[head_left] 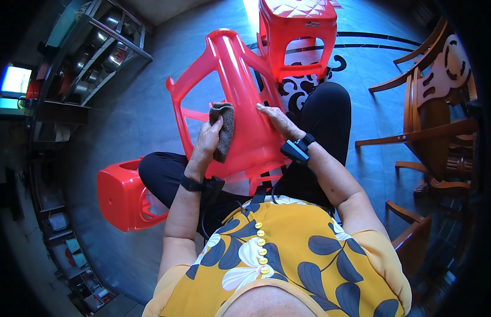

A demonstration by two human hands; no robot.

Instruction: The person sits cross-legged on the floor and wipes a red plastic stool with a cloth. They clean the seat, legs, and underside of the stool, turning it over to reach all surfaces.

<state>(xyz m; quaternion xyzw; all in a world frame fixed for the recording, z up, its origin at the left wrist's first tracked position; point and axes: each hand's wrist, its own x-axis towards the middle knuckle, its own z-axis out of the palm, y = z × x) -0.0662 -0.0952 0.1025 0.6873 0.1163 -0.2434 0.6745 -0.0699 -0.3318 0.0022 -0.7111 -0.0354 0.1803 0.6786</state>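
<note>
A large red plastic stool point(240, 85) lies tipped between my bent knees, one broad leg turned up toward me. My left hand point(207, 138) grips a folded grey-brown cloth point(227, 130), thumb on top, and the cloth lies against the left side of that leg. On the opposite side, my right hand point(282, 121) holds the stool, its thumb on the smooth red surface and its other fingers mostly hidden. Both wrists carry dark straps with small devices.
Another red stool point(303, 43) stands upright ahead on the patterned tile floor. A smaller red stool point(120, 198) lies on its side by my left knee. Carved wooden chairs point(431, 130) line the right. A metal rack point(106, 47) with steel pots is at upper left.
</note>
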